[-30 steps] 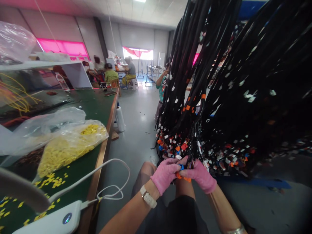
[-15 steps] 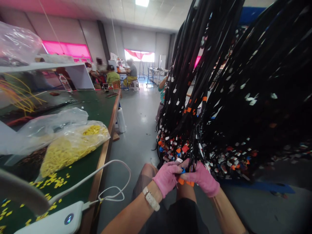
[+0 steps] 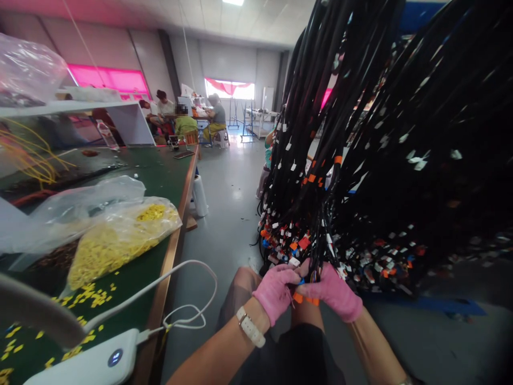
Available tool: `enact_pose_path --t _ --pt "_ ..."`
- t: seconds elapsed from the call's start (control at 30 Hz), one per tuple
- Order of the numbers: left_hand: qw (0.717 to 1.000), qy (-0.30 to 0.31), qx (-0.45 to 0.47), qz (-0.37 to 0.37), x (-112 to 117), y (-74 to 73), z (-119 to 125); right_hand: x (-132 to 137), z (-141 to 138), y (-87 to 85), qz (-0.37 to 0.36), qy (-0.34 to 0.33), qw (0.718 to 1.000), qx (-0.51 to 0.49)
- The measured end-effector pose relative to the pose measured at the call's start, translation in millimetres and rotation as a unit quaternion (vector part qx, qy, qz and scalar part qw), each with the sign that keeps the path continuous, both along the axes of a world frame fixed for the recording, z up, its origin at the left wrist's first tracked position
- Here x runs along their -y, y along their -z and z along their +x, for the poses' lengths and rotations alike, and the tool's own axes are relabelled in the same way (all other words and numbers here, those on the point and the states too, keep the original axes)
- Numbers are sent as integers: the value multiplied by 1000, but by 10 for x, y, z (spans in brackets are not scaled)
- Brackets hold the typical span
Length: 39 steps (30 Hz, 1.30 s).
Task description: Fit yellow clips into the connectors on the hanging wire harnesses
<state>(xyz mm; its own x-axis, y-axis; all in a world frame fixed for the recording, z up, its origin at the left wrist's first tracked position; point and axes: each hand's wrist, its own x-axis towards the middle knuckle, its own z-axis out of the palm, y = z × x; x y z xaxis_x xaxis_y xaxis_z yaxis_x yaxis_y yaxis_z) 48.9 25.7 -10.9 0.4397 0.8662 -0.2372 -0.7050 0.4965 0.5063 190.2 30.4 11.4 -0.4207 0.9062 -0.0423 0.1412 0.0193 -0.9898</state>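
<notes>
Both my hands wear pink gloves and meet low in front of my knees, at the bottom end of a hanging black wire harness [image 3: 326, 208]. My left hand [image 3: 276, 293] is closed in a pinch by a small blue connector [image 3: 302, 281]; the fingertips partly cover it. Wrapped round the lower wires of the harness is my right hand [image 3: 335, 293], its thumb pointing toward the blue connector. Orange tags [image 3: 312, 301] hang below the fingers. A white connector [image 3: 294, 262] sits just above my left fingers.
More black harnesses [image 3: 420, 176] with white and orange tags hang densely at right, over a blue rail [image 3: 444, 305]. To the left, a green bench [image 3: 160, 176] carries a plastic bag of yellow pieces [image 3: 116, 246] and a white power bank [image 3: 92, 361] with a cable [image 3: 188, 264]. People sit farther back.
The view has shifted very slightly. Both hands keep nearly the same place and hold on the harness end.
</notes>
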Motion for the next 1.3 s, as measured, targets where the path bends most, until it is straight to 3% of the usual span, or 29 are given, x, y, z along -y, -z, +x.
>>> enact_pose_path --t 0.23,0.4,0.57,0.67,0.8,0.93,1.17,1.3 --pt "999 -36 -38 1 18 7 22 -4 -67 -49 12 0 1000 -3" --pt "996 -58 -68 2 2 23 24 -16 -22 22 11 14 1000 14" --pt "998 26 -46 45 -63 94 -74 -1 59 60 19 32 999 -4" --pt "989 34 -117 79 -88 119 -136 1 86 62 22 12 1000 -12" --pt "958 58 -253 124 -90 142 -177 -11 107 86 13 3 1000 -20" --pt "957 103 -234 135 -88 160 -188 -14 117 105 3 10 1000 -15" --pt "951 112 -251 143 -96 156 -197 -25 86 98 -13 -13 1000 -15" --pt "948 85 -269 147 -95 166 -177 -23 40 79 -19 -17 999 -20"
